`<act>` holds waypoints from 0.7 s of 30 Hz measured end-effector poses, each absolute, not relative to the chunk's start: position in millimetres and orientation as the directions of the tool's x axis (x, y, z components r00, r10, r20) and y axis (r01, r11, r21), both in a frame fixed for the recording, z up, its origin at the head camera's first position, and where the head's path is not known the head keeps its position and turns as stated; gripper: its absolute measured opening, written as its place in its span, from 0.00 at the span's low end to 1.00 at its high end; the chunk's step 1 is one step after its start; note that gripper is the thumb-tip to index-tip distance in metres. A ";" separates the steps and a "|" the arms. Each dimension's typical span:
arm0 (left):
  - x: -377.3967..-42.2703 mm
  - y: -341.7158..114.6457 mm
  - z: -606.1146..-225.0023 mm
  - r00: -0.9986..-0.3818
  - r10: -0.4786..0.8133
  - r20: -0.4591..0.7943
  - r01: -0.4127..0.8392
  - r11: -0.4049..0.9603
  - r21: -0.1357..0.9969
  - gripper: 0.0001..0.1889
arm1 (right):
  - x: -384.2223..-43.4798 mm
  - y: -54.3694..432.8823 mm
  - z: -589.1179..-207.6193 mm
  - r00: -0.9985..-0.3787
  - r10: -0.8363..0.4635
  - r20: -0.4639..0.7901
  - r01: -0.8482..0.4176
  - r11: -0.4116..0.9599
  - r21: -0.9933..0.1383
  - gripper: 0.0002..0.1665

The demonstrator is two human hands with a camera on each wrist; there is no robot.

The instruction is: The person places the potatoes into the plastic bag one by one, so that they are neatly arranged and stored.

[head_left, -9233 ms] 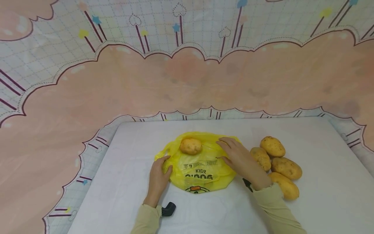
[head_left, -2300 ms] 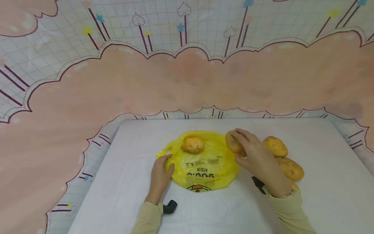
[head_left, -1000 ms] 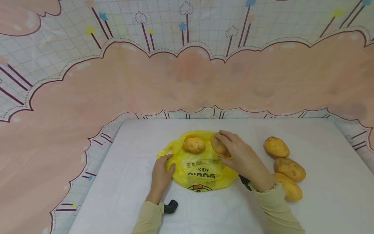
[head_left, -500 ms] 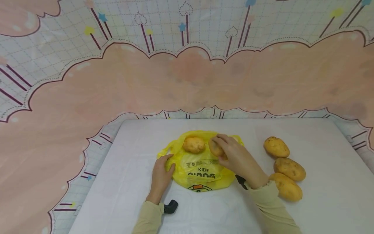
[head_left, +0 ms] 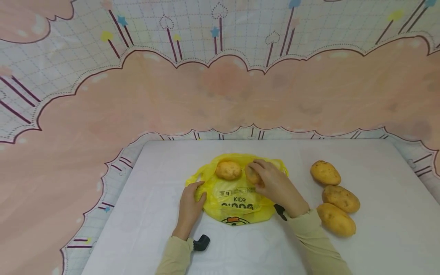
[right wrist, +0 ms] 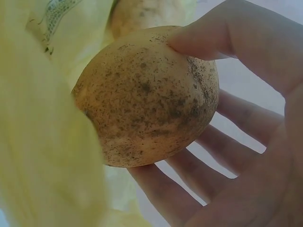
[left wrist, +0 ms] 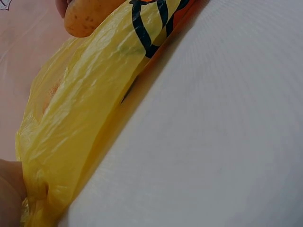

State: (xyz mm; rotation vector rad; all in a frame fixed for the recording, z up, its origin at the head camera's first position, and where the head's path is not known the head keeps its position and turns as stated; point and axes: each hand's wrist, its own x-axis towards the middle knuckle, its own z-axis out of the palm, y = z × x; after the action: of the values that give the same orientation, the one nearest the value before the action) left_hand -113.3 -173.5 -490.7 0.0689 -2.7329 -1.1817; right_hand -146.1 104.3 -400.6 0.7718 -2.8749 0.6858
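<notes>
A yellow plastic bag point(head_left: 237, 215) with dark print lies on the white table, its mouth spread. On its far part rests a potato point(head_left: 228, 170). My right hand point(head_left: 276, 187) grips a second potato point(head_left: 252, 174) over the bag, just right of the first one. The right wrist view shows thumb and fingers around this dirt-speckled potato point(right wrist: 147, 94), with yellow plastic partly in front of it. My left hand point(head_left: 189, 204) holds the bag's left edge, where the plastic bunches beside the thumb point(left wrist: 10, 189) in the left wrist view. Its other fingers are mostly hidden.
Three more potatoes lie on the right of the table: one at the back point(head_left: 325, 173), one in the middle point(head_left: 341, 199) and one in front point(head_left: 336, 220). A patterned cloth point(head_left: 220, 95) hangs behind the table. Black camera pieces point(head_left: 201, 243) sit at the wrists.
My right hand has taken a potato from the group on the right and carried it left over the bag. Lately it has lowered slightly. The left hand stays at the bag's edge.
</notes>
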 end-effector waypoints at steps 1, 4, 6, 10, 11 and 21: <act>-113.3 -173.4 -490.7 -0.986 -0.107 0.130 0.021 0.685 0.728 0.19 | -146.8 104.3 -402.1 -0.866 -0.458 0.199 -0.499 0.770 -0.398 0.38; -113.6 -173.5 -491.2 -0.985 -0.108 0.133 0.023 0.687 0.727 0.19 | -148.8 103.8 -405.6 -0.862 -0.464 0.205 -0.506 0.766 -0.396 0.38; -113.6 -173.6 -491.6 -0.985 -0.109 0.133 0.022 0.688 0.726 0.19 | -150.0 103.5 -407.6 -0.863 -0.463 0.203 -0.505 0.766 -0.398 0.37; -113.3 -173.8 -492.0 -0.985 -0.108 0.134 0.022 0.692 0.722 0.19 | -152.0 103.0 -411.6 -0.867 -0.460 0.191 -0.496 0.766 -0.408 0.36; -113.3 -174.0 -492.0 -0.985 -0.107 0.134 0.023 0.693 0.721 0.19 | -152.3 103.0 -412.4 -0.868 -0.458 0.189 -0.494 0.766 -0.411 0.36; -113.5 -173.8 -491.4 -0.986 -0.105 0.132 0.023 0.693 0.721 0.19 | -157.6 101.0 -422.4 -0.857 -0.469 0.213 -0.515 0.762 -0.393 0.36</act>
State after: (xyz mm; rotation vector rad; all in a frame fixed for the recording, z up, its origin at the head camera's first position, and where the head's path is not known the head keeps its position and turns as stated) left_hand -113.5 -173.8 -491.4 0.0669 -2.7382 -1.1697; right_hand -157.6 101.0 -422.4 0.7982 -2.8522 0.6809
